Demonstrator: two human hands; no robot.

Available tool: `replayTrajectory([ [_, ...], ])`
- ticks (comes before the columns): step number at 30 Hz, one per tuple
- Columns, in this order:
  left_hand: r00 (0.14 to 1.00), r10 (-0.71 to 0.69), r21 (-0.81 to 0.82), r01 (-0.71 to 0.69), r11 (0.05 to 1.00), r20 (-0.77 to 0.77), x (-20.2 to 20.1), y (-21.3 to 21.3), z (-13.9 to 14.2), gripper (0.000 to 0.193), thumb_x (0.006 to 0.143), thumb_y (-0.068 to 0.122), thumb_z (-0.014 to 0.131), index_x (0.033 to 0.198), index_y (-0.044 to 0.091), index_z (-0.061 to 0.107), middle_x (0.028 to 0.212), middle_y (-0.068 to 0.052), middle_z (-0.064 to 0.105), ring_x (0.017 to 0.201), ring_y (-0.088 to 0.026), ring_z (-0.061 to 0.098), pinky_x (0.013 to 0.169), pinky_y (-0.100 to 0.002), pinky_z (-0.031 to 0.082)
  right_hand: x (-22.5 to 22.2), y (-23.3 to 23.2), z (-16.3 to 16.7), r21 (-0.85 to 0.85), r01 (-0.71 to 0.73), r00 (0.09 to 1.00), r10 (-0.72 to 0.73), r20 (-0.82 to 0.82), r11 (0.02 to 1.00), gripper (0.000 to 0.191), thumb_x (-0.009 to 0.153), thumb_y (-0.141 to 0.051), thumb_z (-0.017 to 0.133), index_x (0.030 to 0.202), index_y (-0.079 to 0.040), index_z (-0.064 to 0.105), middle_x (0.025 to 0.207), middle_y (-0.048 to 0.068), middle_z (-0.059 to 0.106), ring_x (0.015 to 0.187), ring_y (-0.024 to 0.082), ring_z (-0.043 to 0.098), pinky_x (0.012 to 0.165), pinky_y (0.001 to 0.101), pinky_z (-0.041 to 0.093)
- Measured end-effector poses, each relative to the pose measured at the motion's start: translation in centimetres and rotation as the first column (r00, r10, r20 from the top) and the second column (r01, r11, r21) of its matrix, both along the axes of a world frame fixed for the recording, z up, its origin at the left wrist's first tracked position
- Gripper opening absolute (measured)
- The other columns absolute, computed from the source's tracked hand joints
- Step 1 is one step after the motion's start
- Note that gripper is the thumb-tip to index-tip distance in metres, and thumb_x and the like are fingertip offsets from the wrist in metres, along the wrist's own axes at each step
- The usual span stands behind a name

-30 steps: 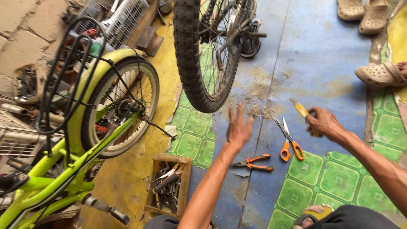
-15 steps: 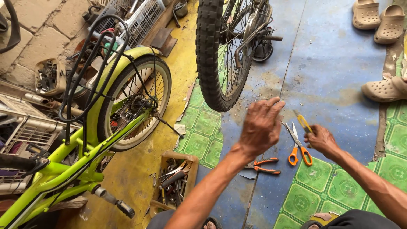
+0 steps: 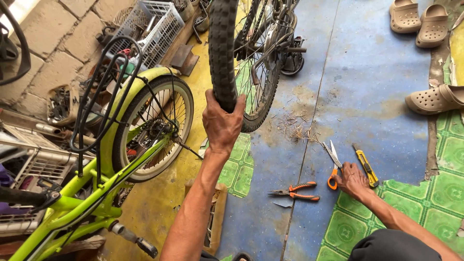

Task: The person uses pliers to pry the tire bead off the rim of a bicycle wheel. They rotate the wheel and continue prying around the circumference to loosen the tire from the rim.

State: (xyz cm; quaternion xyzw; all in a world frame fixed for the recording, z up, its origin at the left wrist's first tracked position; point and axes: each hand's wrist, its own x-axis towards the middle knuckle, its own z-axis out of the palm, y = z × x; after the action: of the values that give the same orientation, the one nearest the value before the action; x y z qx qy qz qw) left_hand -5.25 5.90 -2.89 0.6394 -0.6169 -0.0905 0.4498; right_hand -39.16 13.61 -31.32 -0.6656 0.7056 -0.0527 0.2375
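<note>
Changed since half a second ago: left hand (image 3: 223,123), then raised with fingers spread in the air, now closed around the knobby black bicycle tyre (image 3: 223,53) of the hanging wheel, thumb on the right of the tread. Right hand (image 3: 352,180), then lifted beside the tools, now down on the blue floor sheet (image 3: 367,72), fingers curled over the orange loop handles of the steel scissors (image 3: 332,164); grip itself not readable.

Nearest: open wooden box (image 3: 218,212) beside the left forearm, at the edge of the blue sheet; contents hidden by the arm.

Just left of the right hand: orange-handled long-nose pliers (image 3: 295,191), lying flat. Just right of it: yellow-and-black utility knife (image 3: 366,165), touching or nearly touching the knuckles.

Left side: lime-green bicycle frame (image 3: 82,203) with cream-walled rear wheel (image 3: 153,128), upright.

Right edge of the blue sheet: one beige perforated clog (image 3: 435,99); far right corner, a pair of the same clogs (image 3: 418,19).

Far left, against the block wall: white plastic lattice basket (image 3: 147,29), tilted, holding dark metal parts too small to tell.
</note>
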Motion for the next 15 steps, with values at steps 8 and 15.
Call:
replayTrajectory([
  [8, 0.999, -0.054, 0.12, 0.055, 0.991, -0.007, 1.3, -2.1, 1.1, 0.049, 0.093, 0.035, 0.07, 0.119, 0.007, 0.041, 0.077, -0.006, 0.064, 0.052, -0.015, 0.063, 0.045, -0.033, 0.056, -3.8, -0.4, -1.6, -0.095, -0.02, 0.994, 0.009, -0.112, 0.995, 0.043, 0.088, -0.041, 0.069, 0.113, -0.008, 0.057, 0.112, 0.025, 0.064, 0.099, 0.047, 0.067, 0.081, 0.0586, 0.055],
  [15, 0.998, -0.053, -0.099, 0.054, 0.994, 0.018, -0.4, 1.7, -1.0, 0.075, 0.085, 0.048, 0.081, 0.121, 0.001, 0.035, 0.076, -0.007, 0.056, 0.057, -0.019, 0.061, 0.048, -0.038, 0.059, -4.1, -3.0, 1.4, -0.029, -0.017, 0.982, 0.022, 0.19, 0.999, 0.052, 0.091, -0.043, 0.07, 0.123, -0.002, 0.069, 0.115, 0.024, 0.073, 0.102, 0.039, 0.073, 0.089, 0.0489, 0.059],
])
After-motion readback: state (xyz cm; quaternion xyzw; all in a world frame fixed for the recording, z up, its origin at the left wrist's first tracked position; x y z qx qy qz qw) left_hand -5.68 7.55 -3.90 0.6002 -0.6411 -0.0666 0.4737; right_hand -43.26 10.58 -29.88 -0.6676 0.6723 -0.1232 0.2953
